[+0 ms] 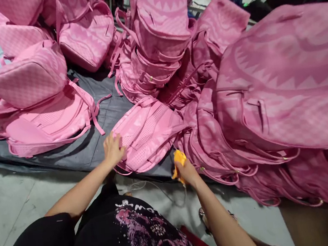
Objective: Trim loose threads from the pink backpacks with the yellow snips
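A pink backpack [149, 135] lies back-side up on a dark grey sheet [84, 149], its straps toward me. My left hand [113, 149] rests on the backpack's near left edge, fingers curled over it. My right hand [186, 173] is closed around a small yellow tool [178, 160], held just off the backpack's near right corner. A thin pale thread or cord [148, 185] trails on the floor between my arms.
Heaps of pink backpacks surround the spot: a tall stack [162, 28] behind, a big pile [285, 92] at right, more at left [33, 97]. Pale concrete floor [15, 198] lies in front of the sheet. A red object [200, 245] sits by my feet.
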